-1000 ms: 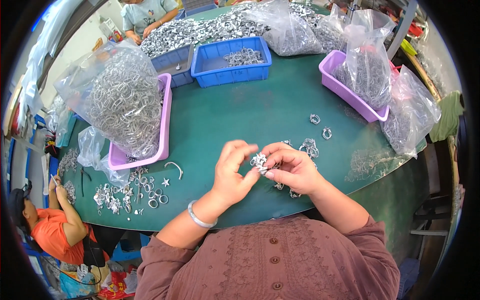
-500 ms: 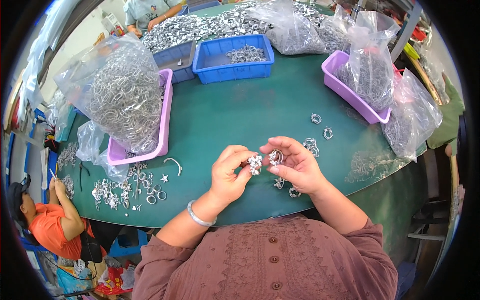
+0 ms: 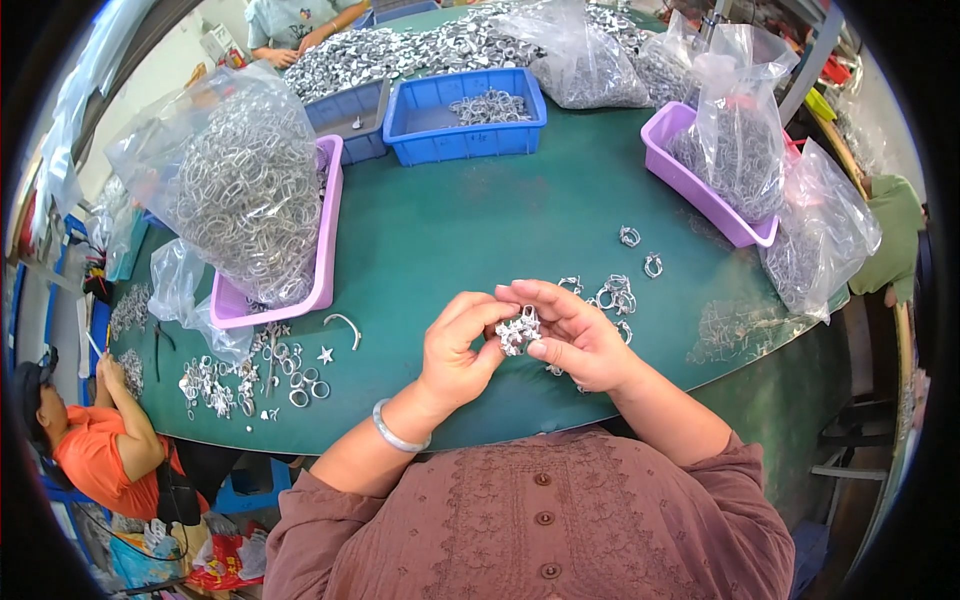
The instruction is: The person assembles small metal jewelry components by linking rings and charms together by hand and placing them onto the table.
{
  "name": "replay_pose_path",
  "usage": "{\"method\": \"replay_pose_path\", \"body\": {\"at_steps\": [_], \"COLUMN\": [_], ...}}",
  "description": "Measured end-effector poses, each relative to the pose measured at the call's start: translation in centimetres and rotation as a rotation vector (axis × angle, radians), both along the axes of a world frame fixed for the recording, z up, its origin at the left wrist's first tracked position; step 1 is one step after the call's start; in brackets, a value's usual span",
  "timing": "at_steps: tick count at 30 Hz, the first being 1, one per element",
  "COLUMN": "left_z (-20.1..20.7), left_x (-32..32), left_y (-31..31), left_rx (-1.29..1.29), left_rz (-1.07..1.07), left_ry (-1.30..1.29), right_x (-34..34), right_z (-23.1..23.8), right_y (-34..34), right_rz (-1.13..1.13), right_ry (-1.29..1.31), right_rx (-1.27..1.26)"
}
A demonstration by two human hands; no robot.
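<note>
Above the near part of the green table, my left hand (image 3: 460, 342) pinches a small cluster of silvery metal rings (image 3: 516, 334) with ornate tops. From the other side my right hand (image 3: 582, 345) closes its thumb and fingers on the same cluster, so the two hands nearly meet. Single rings within the cluster are hard to tell apart. Just beyond and beside the right hand lies a loose group of silver rings (image 3: 615, 294), partly hidden by its fingers.
Left on the green table (image 3: 430, 240) are loose rings and star-shaped pieces (image 3: 221, 388) and a pink bin (image 3: 325, 270) with a bulging bag. A blue bin (image 3: 465, 140) stands at the back, another pink bin (image 3: 705, 205) at right. Co-workers sit left and at the far side.
My right hand has moved left, bringing the ring it held against the cluster in my left hand. More of the loose rings beside it now show.
</note>
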State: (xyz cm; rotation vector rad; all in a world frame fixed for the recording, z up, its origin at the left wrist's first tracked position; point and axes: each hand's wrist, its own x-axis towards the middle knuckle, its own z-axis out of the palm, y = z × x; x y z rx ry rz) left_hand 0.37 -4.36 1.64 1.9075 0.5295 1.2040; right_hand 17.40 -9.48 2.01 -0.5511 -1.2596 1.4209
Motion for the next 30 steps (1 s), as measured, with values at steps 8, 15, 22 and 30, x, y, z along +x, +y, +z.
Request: {"method": "replay_pose_path", "body": {"at_steps": [8, 15, 22, 30], "left_z": [0.6, 0.9, 2.0, 15.5], "left_x": [0.0, -0.5, -0.5, -4.5], "left_y": [-0.1, 0.5, 0.4, 7.7], "left_rx": [0.098, 0.080, 0.186, 0.736], "left_rz": [-0.015, -0.043, -0.039, 0.479], "left_ry": [0.061, 0.102, 0.185, 0.249], "right_x": [0.0, -0.2, 0.3, 2.6], "right_z": [0.1, 0.2, 1.3, 2.5], "right_y": [0.1, 0.6, 0.1, 0.3], "right_rz": [0.056, 0.089, 0.082, -0.053], "right_ry": [-0.034, -0.018, -0.176, -0.243], "right_rx": [0.062, 0.046, 0.057, -0.019]}}
